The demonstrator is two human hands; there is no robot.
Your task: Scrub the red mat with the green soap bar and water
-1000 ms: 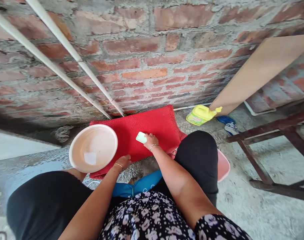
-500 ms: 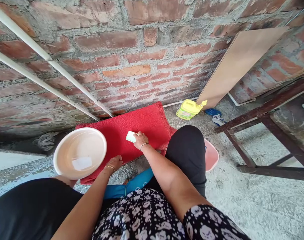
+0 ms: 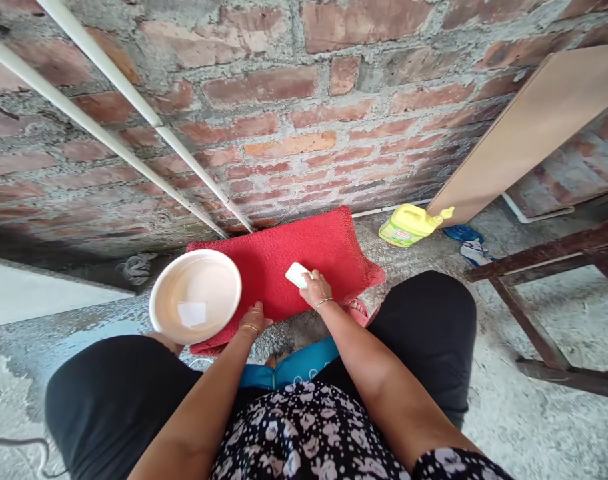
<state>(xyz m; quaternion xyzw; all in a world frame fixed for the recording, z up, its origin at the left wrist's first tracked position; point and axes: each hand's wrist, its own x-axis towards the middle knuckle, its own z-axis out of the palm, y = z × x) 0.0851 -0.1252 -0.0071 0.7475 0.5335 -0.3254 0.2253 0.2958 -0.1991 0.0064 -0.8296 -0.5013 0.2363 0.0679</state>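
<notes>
A folded red mat (image 3: 279,247) with a rough pile lies on the floor against the wall. My right hand (image 3: 317,289) is closed around a pale green and white scrub brush (image 3: 298,275) resting on the mat; its underside is hidden. Close to the mat's near edge, my left hand (image 3: 255,319) lies with fingers extended on the red surface, holding nothing. Left of that hand, a cream basin (image 3: 157,300) with water in it sits partly over the mat. A flat whitish piece (image 3: 192,313) shows inside the basin.
A yellow jug (image 3: 409,225) stands right of the mat, near a leaning brown board (image 3: 524,133). White pipes (image 3: 184,157) run down the brick wall (image 3: 284,93). A dark wooden frame (image 3: 534,320) stands at right, and a pale slab (image 3: 49,293) at left.
The view has shifted, so the scene sits further right. My left hand has gone from curled to spread on the mat's edge. The brush stays in my right hand on the mat.
</notes>
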